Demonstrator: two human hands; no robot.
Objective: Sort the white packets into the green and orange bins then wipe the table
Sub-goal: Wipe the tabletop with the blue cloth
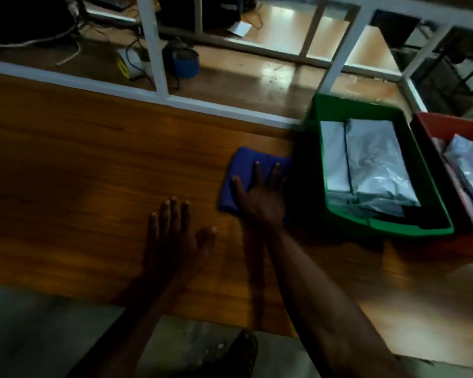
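A right hand [260, 197] presses flat, fingers spread, on a blue cloth [243, 175] just beside the green bin [410, 227].

The left hand [172, 238] rests open on the wooden table [79, 173]; white packets [372, 165] fill both bins, the orange bin [448, 126] seemingly too.

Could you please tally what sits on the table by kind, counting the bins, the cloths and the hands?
Bins: 2, a green bin and an orange bin, both holding white packets.
Cloths: 1, a blue cloth under the right hand.
Hands: 2, with the left hand flat on the table.
Total: 5.
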